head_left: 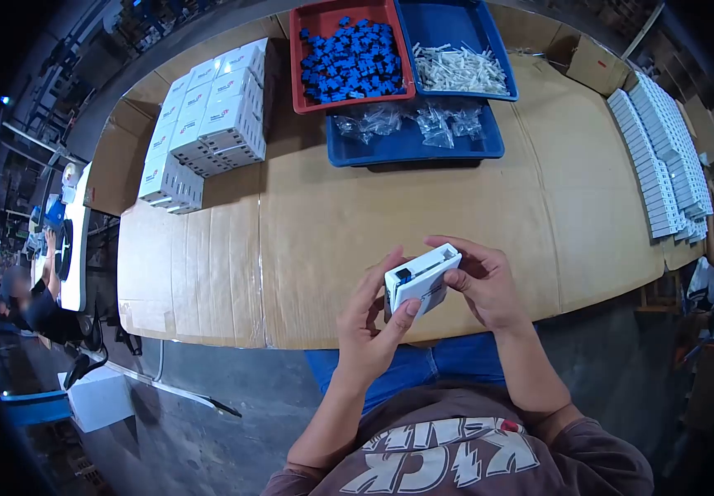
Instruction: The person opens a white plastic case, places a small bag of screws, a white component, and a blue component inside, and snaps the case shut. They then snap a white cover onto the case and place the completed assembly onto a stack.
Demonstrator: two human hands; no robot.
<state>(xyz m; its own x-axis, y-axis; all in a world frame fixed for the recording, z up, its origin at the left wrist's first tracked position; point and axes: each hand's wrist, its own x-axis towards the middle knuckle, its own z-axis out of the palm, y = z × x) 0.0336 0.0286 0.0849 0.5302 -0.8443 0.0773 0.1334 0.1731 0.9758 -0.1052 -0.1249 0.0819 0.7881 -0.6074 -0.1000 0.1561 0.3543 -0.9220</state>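
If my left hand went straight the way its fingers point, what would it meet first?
The small white rectangular box that your left hand holds. Beyond it, the line seems to lead toward the nearest blue plastic tray, though depth is unclear.

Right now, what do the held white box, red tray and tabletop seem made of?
White box: smooth, perhaps coated card or plastic, given flat faces, crisp edges. Red tray: probably glossy plastic, from its sheen and rounded corners. Tabletop: apparently brown cardboard, satin, with visible creases.
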